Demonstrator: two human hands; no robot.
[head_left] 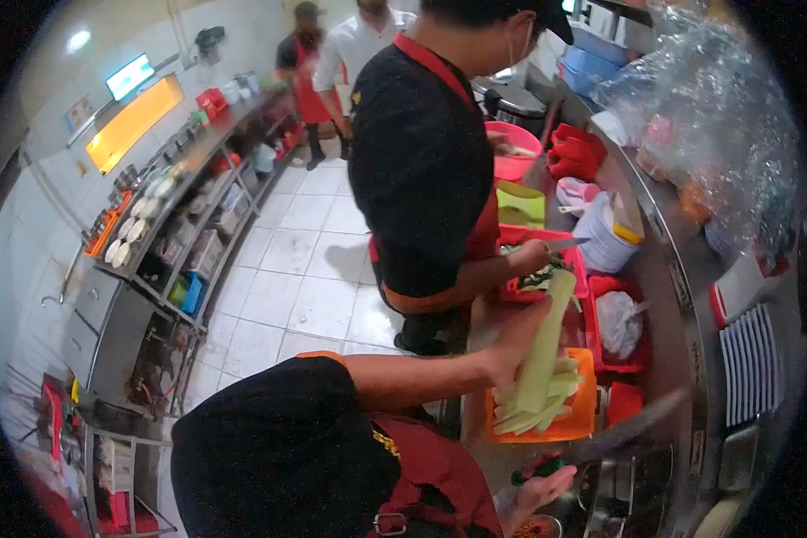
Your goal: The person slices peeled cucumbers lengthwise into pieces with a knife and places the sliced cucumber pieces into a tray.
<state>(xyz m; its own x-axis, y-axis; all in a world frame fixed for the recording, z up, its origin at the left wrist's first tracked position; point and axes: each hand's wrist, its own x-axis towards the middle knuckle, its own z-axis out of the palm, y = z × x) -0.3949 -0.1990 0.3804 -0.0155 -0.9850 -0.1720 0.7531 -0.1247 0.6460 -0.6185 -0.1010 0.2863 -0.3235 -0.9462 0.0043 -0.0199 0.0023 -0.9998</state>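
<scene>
the co-worker (419, 161) stands close by at the same desk (659, 300), so a wide swing of the long knife (635, 421) might catch that person's arm. the orange basket (586, 408) looks well heaped; a knock could spill it. a careless knife stroke could nick the left hand (514, 348), which is closed around the long vegetable (547, 341), tilted above the basket; a damp skin could make it slip. the right hand (547, 489) seems wrapped on the knife's green handle; i cannot tell how firmly.

the desk is dull and brownish, the basket hard, bright plastic, the blade long, thin and blurred. the vegetable is a smooth, pale-green cylinder; the strips (547, 408) below are flat and slender.
</scene>
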